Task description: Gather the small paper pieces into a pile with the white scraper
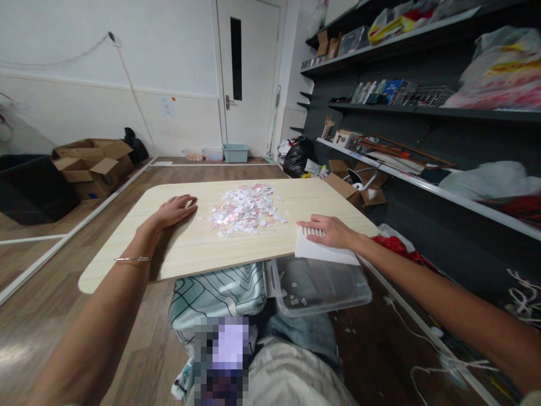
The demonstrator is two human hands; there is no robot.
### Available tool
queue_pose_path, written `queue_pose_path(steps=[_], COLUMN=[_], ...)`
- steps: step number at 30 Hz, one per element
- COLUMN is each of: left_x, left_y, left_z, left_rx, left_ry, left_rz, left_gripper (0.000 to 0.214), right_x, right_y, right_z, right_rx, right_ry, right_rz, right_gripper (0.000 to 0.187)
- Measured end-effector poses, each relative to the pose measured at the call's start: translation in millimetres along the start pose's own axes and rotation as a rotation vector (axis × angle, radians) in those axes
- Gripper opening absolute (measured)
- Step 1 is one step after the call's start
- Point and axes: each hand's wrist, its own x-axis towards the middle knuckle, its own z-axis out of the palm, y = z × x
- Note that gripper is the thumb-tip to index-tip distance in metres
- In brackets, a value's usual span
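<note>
On the pale wooden tabletop [190,248], my left hand [176,210] lies palm down, left of a loose heap of small white and pink paper pieces [247,208]. Its fingers are stretched out, and nothing can be made out in them. To the right of the heap, my right hand [327,230] grips a flat white sheet-like piece [315,251] at the table's near edge. Short ridges or slots show along it beside the fingers. Just below hangs a clear plastic bin [329,287], partly under the tabletop, with a few scraps inside.
A patterned pale-green cushioned item [220,290] sits under the near edge, by my lap. Dark shelves [422,113] line the right wall. Cardboard boxes [93,163] and a black bin [36,189] stand at left. Black bags [299,158] lie behind the table.
</note>
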Motion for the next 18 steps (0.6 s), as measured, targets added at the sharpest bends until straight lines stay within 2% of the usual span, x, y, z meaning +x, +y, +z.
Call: queue_pose_path(steps=[6,13,18], left_x=[-0.2,-0.3,0.0], left_y=[1.1,2.3,2.7], left_z=[-1.3,-1.0,-2.2], left_rx=[-0.001,-0.001,0.019], left_ry=[-0.017,-0.001,-0.025], left_rz=[0.006,0.001,-0.004], left_gripper=[0.084,0.080,0.083], right_x=[2.1,3.7,14.4], right_y=[6.8,8.8,33.1], right_z=[3.7,3.6,5.3], right_rx=[0.169,0.154,0.180], right_ry=[0.129,0.072,0.192], right_rz=[0.066,0.063,0.246], right_gripper=[0.058,0.055,0.052])
